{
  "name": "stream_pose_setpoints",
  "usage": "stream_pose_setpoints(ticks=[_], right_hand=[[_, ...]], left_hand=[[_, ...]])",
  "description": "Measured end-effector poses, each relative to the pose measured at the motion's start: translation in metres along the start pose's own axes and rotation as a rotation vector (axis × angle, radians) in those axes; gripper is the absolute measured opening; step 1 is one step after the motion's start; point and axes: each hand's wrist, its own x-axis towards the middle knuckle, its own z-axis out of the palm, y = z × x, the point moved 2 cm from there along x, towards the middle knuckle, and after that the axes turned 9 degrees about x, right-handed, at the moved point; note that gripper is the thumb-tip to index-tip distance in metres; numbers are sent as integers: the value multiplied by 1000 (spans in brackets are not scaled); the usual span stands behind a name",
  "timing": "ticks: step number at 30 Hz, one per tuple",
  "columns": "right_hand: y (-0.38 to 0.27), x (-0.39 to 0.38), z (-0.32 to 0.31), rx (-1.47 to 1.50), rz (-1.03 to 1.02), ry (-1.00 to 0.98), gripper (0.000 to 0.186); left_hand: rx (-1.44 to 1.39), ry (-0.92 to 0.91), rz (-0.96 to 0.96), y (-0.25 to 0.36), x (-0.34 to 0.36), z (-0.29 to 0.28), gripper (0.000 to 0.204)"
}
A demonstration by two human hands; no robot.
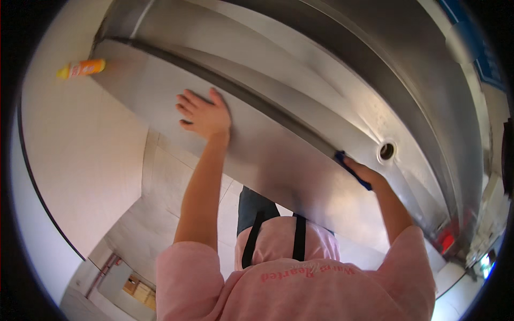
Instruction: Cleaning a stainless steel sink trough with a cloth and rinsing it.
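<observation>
A long stainless steel trough (316, 119) runs across the view from upper left to lower right, with a flat metal front panel (278, 155) nearest me. My left hand (206, 114) lies on that panel with its fingers spread and nothing in it. Over to the right, my right hand (364, 172) grips a dark blue cloth or pad (353, 170), pressed against the panel's upper edge. Its exact kind cannot be made out. A round drain hole (386, 152) sits in the trough just beyond my right hand.
A yellow-orange bottle (81, 68) lies at the panel's far left end, by a pale wall (80, 117). Something red (446, 239) is near the trough's right end. Blue material (474, 43) hangs at the upper right. Tiled floor (166, 176) shows below the panel.
</observation>
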Motion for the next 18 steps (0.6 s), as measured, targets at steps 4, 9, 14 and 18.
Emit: stream_pose_setpoints(ticks=[4,9,14,18], right_hand=[[-122,31,61,-10,-179,-80,64],[-141,37,95,-315,-429,216,63],[-142,25,112,-463,-369,582,56],[-129,38,120,-395,-381,767,50]], left_hand=[[-45,8,-22,1,-4,-2,73],[-52,-71,-12,0,-5,-9,73],[-145,-106,8,-1,-7,-6,73],[-283,-144,45,-6,-8,-3,72]])
